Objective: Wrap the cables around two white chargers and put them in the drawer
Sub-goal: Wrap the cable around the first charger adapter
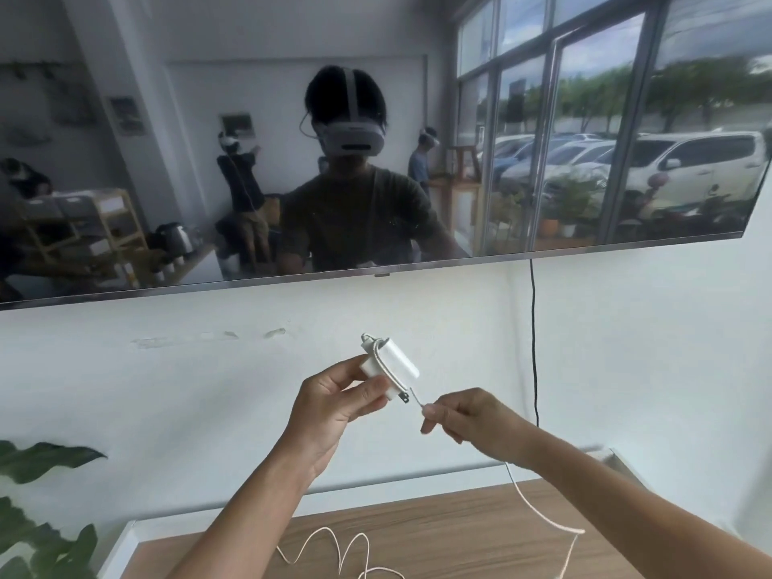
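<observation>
Below the wall-mounted screen (376, 160), our left hand (334, 405) grips a charger (390, 363); our right hand (463, 413) pinches its cable (539, 511) over the wooden tabletop (459, 532), whose front is cut off.

Wooden tabletop (438, 537) with white edge along the left; loose loops of white cable (346, 553) lying directly on the wood near the front.

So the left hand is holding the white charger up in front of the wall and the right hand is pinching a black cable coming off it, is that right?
Not quite: the cable pinched by the right hand is white, not black. The head view shows it running from the white charger, held up by the left hand, down to the wooden surface. The black cord hangs separately on the wall.
</observation>
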